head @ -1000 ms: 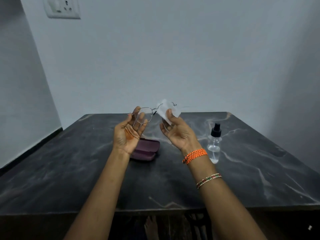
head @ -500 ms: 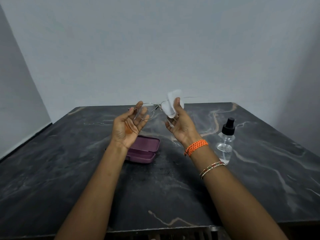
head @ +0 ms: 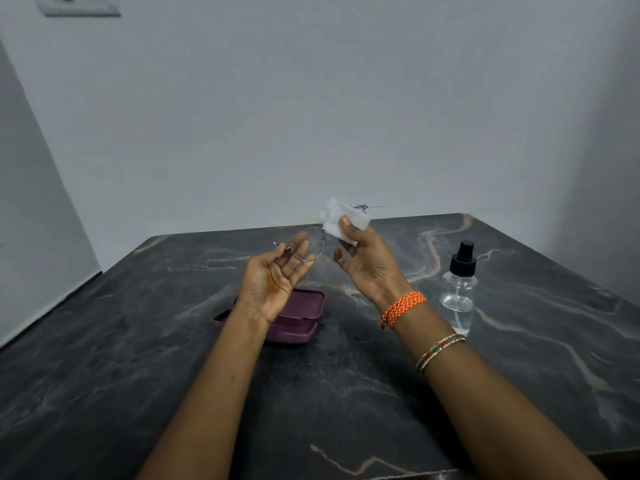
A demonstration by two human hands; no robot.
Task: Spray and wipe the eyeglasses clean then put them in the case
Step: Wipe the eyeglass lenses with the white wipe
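while white cloth (head: 343, 220) hides one lens, eyeglasses (head: 306, 249) case (head: 294, 317) half covered.

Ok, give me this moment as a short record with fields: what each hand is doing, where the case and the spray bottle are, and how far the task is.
left hand: holds the eyeglasses by one lens rim, above the table
right hand: presses a white wipe over the other lens
case: purple, open, on the table under the left wrist
spray bottle: upright on the table, right of the right wrist, untouched
task stage: wiping; glasses not yet cased
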